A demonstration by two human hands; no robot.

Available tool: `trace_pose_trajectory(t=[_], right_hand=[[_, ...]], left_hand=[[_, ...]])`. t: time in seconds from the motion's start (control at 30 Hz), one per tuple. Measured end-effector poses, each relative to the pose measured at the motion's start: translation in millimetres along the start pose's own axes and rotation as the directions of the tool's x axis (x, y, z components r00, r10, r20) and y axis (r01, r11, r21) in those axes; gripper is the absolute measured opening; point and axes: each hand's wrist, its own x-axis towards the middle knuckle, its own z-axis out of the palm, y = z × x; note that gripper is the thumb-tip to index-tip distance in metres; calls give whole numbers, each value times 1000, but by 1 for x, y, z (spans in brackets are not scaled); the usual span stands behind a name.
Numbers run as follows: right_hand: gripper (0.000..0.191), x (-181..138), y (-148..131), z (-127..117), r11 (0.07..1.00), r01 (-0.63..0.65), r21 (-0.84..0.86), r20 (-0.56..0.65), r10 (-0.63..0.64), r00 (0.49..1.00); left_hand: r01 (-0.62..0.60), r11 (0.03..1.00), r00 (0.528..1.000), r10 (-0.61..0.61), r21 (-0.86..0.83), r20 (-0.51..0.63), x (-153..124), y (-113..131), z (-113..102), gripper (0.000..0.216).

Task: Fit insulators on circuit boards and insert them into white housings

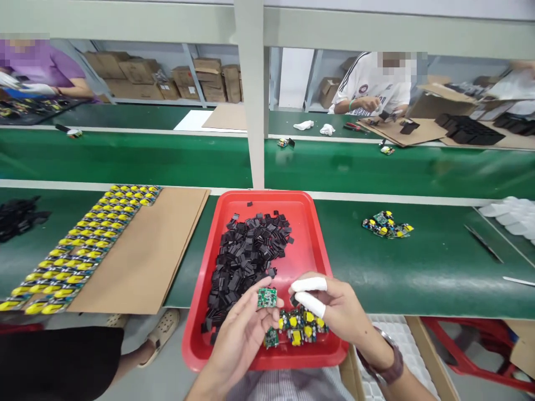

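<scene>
Between the thumb and fingers of my left hand (244,323) is a small green circuit board (266,297), its soldered face towards me. My right hand (334,303), with white finger cots on two fingers, pinches a small black plastic piece (293,299) just right of the board. Both hands are over the near end of a red tray (321,245). Many loose black plastic pieces (246,250) are heaped in the tray's left part. Below my hands, circuit boards with yellow components (303,327) lie in its near right corner, partly hidden by my fingers.
On the left, rows of yellow-topped boards (83,245) stand on cardboard (146,250). A small cluster of boards (387,224) and tweezers (484,243) lie to the right. Beyond, a green conveyor belt (188,159) carries scattered parts; co-workers (378,86) sit across it.
</scene>
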Motion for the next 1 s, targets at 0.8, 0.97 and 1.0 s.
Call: trace_pose_trajectory(t=[0.8, 0.97, 1.0], right_hand=[[20, -20, -9, 28, 970, 91, -228, -104, -117, 988], [18, -23, -9, 31, 965, 58, -255, -116, -90, 989], [17, -23, -9, 32, 967, 47, -250, -117, -78, 990]], left_hand=[[-83, 920, 996, 89, 384, 2, -1, -6, -2, 37], [-88, 890, 995, 97, 448, 2, 0, -6, -6, 35], [-89, 886, 995, 99, 454, 1, 0, -6, -7, 35]])
